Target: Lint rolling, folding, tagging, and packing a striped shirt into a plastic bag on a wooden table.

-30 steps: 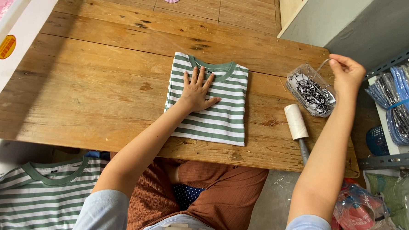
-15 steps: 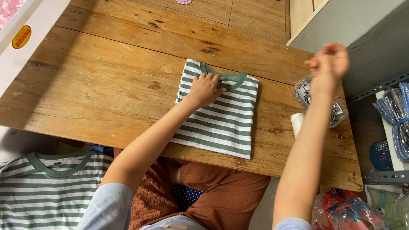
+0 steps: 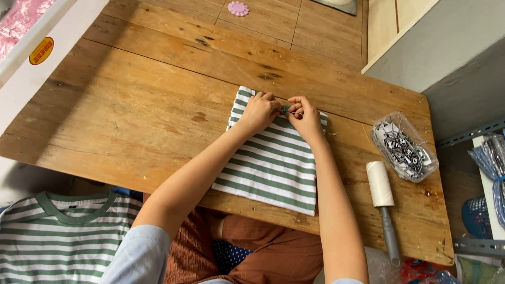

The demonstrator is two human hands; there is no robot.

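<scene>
Where the two hands meet at the neck of the folded shirt, the fingers of the left hand (image 3: pixel 261 109) are curled and pressed onto the collar edge, while those of the right hand (image 3: pixel 304 117) are bunched together, pinching something small at the collar; what it is cannot be told, since the fingers hide it. The two hands sit just beside each other, near the middle of the frame. Under them lies the folded green-and-white striped T-shirt (image 3: pixel 274 163), its collar end toward the top of the frame and its lower edge close to the near edge of the wooden worktop (image 3: pixel 134 114). Right of the shirt, a clear plastic tub of small black-and-white tags (image 3: pixel 404 147) stands toward the right end of the worktop, and just below it lies a lint roller (image 3: pixel 383 201), its grey handle pointing to the lower right. In the lower left of the frame, off the worktop, rests another striped T-shirt (image 3: pixel 50 235). At the upper left a white bin (image 3: pixel 35 53) holds pink bagged items (image 3: pixel 28 16). A small pink disc (image 3: pixel 238 8) lies on the floor at top centre
</scene>
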